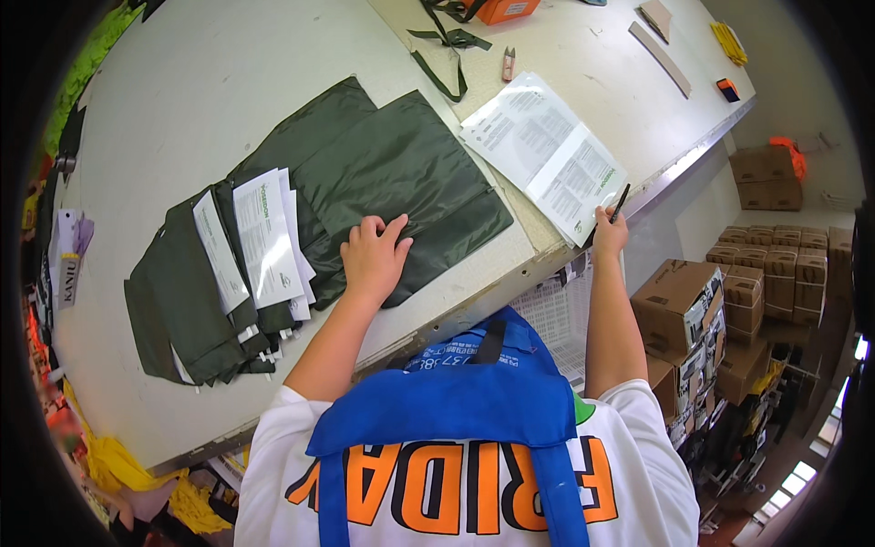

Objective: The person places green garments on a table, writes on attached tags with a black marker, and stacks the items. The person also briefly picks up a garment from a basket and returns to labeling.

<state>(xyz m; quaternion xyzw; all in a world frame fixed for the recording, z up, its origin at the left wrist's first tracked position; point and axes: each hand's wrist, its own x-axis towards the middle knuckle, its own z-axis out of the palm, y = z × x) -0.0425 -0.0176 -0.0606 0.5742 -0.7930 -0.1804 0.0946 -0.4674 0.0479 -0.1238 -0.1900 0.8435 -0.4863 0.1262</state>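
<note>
Blue apron is hanging nearest; the left hand, fingers apart, is apparently steadying glossy dark-green fabric on the worktable; the right hand is pinching a black pen beside printed sheets.

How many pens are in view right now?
1: a black pen, in the right hand at the near corner of the papers. Others may be hidden under the green fabric or papers.

Shows left hand palm down, fingers loosely spread, forearm angled inward; presents right hand with fingers curled, forearm extended nearly straight ahead.
</note>
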